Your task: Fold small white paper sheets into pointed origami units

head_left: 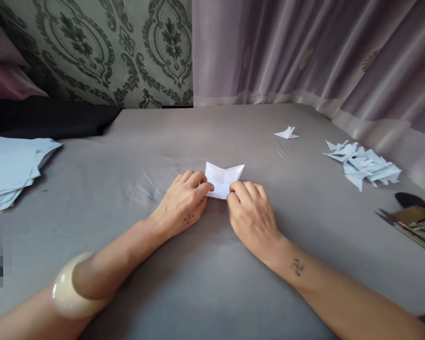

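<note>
Nearest to my feed, a cream bangle rings the left forearm, and ahead of it both hands meet over the grey cloth. The left hand pinches the left edge of a small white paper, its thumb laid on top; the right hand is curled in on the lower right edge, gripping it too, though I can't see the fingertips tucked underneath. That paper sits between the two hands, mid-view, its far edge dipping in a V between two raised corners.

My worry is uneven pull: if one hand tugs harder than the other, the sheet could skew or the crease wander. The cloth looks soft and rumpled, so pressing down on it may leave a blunt fold.

Out to the right, a scissors-like tool lies partly cut off by my view, blades pointing inward; a careless sweep of the right forearm might catch them.

As for containers, I make out none. The stack of white sheets at left and the heap of folded papers at right lie loose on the cloth, so a bump could scatter either. Farther off, one folded piece rests alone, short of the curtain.
</note>
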`<state>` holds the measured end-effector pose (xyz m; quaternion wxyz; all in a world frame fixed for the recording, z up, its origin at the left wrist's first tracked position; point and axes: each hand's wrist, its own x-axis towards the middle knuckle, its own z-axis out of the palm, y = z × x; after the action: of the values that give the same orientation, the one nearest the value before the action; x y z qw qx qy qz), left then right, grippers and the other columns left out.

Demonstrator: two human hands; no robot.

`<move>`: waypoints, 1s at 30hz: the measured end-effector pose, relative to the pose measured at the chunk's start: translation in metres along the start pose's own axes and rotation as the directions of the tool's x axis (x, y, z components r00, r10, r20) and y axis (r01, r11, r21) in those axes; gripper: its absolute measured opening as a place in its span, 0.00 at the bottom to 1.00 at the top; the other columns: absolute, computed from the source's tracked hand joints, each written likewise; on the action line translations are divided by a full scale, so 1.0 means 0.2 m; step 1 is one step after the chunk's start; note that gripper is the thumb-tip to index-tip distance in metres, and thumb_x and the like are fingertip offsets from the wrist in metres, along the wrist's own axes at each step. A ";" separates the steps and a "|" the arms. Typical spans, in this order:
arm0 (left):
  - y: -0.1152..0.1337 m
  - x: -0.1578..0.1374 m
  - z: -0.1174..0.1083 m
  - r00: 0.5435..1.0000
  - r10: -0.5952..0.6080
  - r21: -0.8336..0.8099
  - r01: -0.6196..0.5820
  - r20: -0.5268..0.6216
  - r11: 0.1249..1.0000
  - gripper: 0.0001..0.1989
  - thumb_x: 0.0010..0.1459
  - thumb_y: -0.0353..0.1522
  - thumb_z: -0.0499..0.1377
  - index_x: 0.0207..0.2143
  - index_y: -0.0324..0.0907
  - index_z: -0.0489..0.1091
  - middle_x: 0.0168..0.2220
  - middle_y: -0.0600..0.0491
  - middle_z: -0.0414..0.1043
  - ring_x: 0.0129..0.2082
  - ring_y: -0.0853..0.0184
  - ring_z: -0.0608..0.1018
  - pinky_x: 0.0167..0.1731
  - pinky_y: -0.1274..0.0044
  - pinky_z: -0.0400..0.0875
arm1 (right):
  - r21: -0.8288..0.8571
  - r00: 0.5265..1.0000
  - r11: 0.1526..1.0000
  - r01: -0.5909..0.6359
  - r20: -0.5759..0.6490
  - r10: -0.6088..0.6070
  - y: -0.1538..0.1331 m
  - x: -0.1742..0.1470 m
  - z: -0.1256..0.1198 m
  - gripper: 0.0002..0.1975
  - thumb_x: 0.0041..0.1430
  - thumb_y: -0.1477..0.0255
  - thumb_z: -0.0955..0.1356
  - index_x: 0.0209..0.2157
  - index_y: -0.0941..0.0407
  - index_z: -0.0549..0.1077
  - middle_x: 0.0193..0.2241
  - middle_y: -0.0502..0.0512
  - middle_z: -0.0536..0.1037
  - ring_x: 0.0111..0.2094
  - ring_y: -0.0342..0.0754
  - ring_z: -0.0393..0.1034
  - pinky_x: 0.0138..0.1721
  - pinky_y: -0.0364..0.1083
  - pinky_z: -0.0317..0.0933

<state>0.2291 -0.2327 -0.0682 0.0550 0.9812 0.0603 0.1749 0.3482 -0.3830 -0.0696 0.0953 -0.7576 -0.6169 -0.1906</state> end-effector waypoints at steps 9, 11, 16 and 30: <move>0.12 -0.12 -0.03 0.984 -0.113 -0.005 0.115 0.138 0.993 0.15 0.67 0.33 0.46 0.43 0.40 0.72 0.37 0.48 0.69 0.33 0.64 0.71 0.35 0.72 0.69 | -0.064 0.985 0.995 0.078 0.160 -0.066 -0.04 0.06 -0.06 0.12 0.56 0.86 0.62 0.32 0.58 0.72 0.31 0.58 0.71 0.34 0.52 0.60 0.36 0.49 0.50; 0.11 -0.13 -0.02 0.981 -0.156 -0.034 0.161 0.120 0.986 0.15 0.67 0.34 0.47 0.42 0.41 0.73 0.37 0.49 0.69 0.33 0.64 0.72 0.36 0.72 0.70 | -0.021 0.978 0.993 0.115 0.175 -0.110 -0.02 0.06 -0.05 0.12 0.57 0.85 0.62 0.35 0.58 0.73 0.33 0.58 0.72 0.35 0.52 0.61 0.36 0.49 0.50; 0.08 -0.13 0.00 0.946 -0.301 -0.153 0.316 0.118 0.936 0.12 0.65 0.34 0.50 0.38 0.43 0.74 0.36 0.52 0.71 0.36 0.65 0.75 0.36 0.74 0.70 | 0.063 0.967 0.985 0.158 0.192 -0.168 0.03 0.07 -0.02 0.10 0.62 0.81 0.62 0.32 0.57 0.74 0.34 0.55 0.72 0.36 0.50 0.61 0.37 0.48 0.50; 0.07 -0.04 -0.03 0.829 -0.513 -0.318 0.560 0.224 0.765 0.10 0.60 0.32 0.54 0.31 0.43 0.74 0.31 0.53 0.73 0.30 0.66 0.74 0.30 0.76 0.65 | 0.229 0.882 0.973 -0.040 0.466 -0.074 0.09 0.29 -0.09 0.13 0.62 0.76 0.62 0.26 0.58 0.75 0.29 0.55 0.77 0.38 0.48 0.68 0.43 0.47 0.49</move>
<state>0.2204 -0.2467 -0.0646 0.2902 0.9031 0.3008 0.0985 0.3713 -0.3424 -0.0280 0.0285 -0.7593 -0.6461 0.0718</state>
